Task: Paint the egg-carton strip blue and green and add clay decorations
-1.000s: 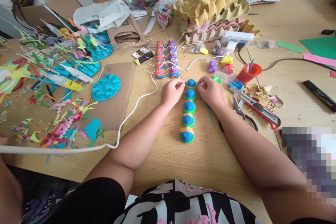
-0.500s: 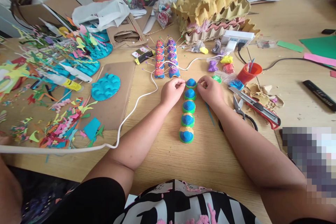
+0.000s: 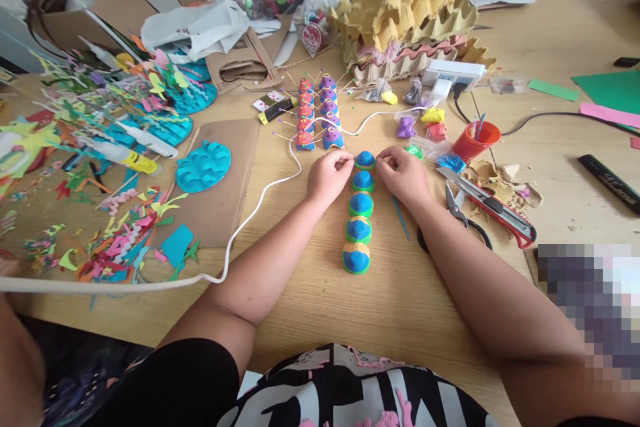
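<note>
A strip of egg-carton cups [image 3: 361, 204] lies lengthwise on the table in front of me, its bumps coated in blue clay with green round their rims. Bare tan carton shows on the nearer cups. At the far cup, my left hand [image 3: 330, 175] pinches the left edge with thumb and forefinger. Opposite it, my right hand [image 3: 403, 172] has its fingertips closed on the right edge of that same cup. A thin blue stick [image 3: 401, 219] rests beside the strip, below my right hand. What exactly lies between the fingertips is too small to see.
Finished-looking red [image 3: 305, 113] and purple carton strips [image 3: 330, 113] with pins stand beyond. Scissors [image 3: 463, 213], a box cutter [image 3: 487, 203] and a red cup [image 3: 477, 141] lie right. A white cable [image 3: 260, 193] crosses left, near cardboard [image 3: 220, 227]. Egg trays [image 3: 405, 13] are stacked behind.
The view has shifted very slightly. Both hands stay at the far cup, with hardly any visible movement of the fingers.
</note>
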`<state>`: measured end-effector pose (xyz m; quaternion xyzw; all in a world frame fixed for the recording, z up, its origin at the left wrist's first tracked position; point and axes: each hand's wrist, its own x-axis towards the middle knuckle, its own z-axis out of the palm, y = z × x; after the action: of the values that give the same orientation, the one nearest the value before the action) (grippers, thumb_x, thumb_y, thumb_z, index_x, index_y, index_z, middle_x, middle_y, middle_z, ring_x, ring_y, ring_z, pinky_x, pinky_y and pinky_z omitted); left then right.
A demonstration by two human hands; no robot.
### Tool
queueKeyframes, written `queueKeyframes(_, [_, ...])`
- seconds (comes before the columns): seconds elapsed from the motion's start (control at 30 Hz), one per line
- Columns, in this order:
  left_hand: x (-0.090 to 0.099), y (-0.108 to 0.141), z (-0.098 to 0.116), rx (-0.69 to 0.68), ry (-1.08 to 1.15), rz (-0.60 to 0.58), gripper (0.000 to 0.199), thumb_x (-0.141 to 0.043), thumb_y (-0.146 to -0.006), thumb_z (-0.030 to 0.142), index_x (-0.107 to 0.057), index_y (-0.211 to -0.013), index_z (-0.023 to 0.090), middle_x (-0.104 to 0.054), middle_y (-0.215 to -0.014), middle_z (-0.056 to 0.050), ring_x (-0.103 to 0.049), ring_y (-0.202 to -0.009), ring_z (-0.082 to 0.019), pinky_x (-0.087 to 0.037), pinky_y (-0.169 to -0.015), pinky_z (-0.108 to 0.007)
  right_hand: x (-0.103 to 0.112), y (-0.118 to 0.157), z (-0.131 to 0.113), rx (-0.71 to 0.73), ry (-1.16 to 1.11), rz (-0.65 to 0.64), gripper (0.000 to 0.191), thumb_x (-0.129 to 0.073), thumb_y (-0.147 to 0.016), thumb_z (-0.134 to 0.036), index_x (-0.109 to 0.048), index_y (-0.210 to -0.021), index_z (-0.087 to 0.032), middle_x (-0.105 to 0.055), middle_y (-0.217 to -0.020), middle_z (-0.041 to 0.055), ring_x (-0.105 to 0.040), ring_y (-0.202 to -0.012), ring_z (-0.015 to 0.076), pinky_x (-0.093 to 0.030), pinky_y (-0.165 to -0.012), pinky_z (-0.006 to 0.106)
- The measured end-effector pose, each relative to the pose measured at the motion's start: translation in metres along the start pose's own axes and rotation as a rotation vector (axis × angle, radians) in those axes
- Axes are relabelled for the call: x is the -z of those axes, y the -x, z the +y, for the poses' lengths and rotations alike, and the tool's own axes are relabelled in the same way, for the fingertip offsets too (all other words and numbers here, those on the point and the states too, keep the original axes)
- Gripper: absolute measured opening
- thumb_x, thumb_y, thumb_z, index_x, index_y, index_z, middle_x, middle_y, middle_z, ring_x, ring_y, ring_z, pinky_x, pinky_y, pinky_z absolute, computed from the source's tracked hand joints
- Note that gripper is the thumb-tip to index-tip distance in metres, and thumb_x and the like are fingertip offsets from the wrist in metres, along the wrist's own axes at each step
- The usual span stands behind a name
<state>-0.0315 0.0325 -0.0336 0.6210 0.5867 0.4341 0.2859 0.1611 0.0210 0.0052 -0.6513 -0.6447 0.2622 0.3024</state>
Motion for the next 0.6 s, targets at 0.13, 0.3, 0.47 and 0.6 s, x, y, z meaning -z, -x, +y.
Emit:
queueKeyframes(0.13, [0.0003, 0.0002, -0.0010, -0.023, 0.011, -0.002, 0.010, -0.072, -0.095, 0.018, -0.081, -0.098, 0.021, -0.085, -0.100, -0.004, -0.078, -0.092, -0.020, -0.057, -0.087, -0.033, -0.0006, -0.0016, 0.0019, 0.003, 0.012, 0.016, 0.017, -0.065, -0.092, -0.034, -0.075, -0.097, -0.021, -0.064, -0.075, -0.0003, -0.057, -0.071, 0.0178, -0.033, -0.065, 0.032])
queueKeyframes(0.3, [0.0002, 0.0004, -0.0019, -0.038, 0.019, 0.004, 0.010, -0.072, -0.095, 0.017, -0.081, -0.097, 0.021, -0.085, -0.099, -0.003, -0.077, -0.091, -0.020, -0.057, -0.087, -0.033, -0.0018, -0.0036, 0.0040, 0.015, -0.024, 0.018, 0.012, -0.067, -0.091, -0.032, -0.073, -0.092, -0.021, -0.057, -0.069, -0.0030, -0.051, -0.067, 0.0161, -0.033, -0.065, 0.032])
queueKeyframes(0.47, [0.0002, -0.0004, -0.0008, -0.010, -0.003, 0.000, 0.010, -0.072, -0.095, 0.017, -0.081, -0.097, 0.021, -0.085, -0.100, -0.004, -0.077, -0.092, -0.020, -0.057, -0.087, -0.033, -0.0025, -0.0036, 0.0045, 0.002, -0.035, 0.016, 0.013, -0.067, -0.090, -0.031, -0.074, -0.095, -0.021, -0.063, -0.073, -0.0017, -0.053, -0.069, 0.0165, -0.034, -0.066, 0.032])
queueKeyframes(0.6, [0.0001, -0.0008, -0.0006, -0.004, -0.001, -0.001, 0.010, -0.072, -0.094, 0.017, -0.081, -0.097, 0.020, -0.085, -0.100, -0.005, -0.078, -0.091, -0.020, -0.058, -0.088, -0.034, -0.0014, -0.0032, 0.0047, -0.002, -0.073, 0.013, 0.009, -0.066, -0.088, -0.030, -0.071, -0.090, -0.022, -0.063, -0.073, -0.0020, -0.053, -0.068, 0.0161, -0.035, -0.065, 0.032])
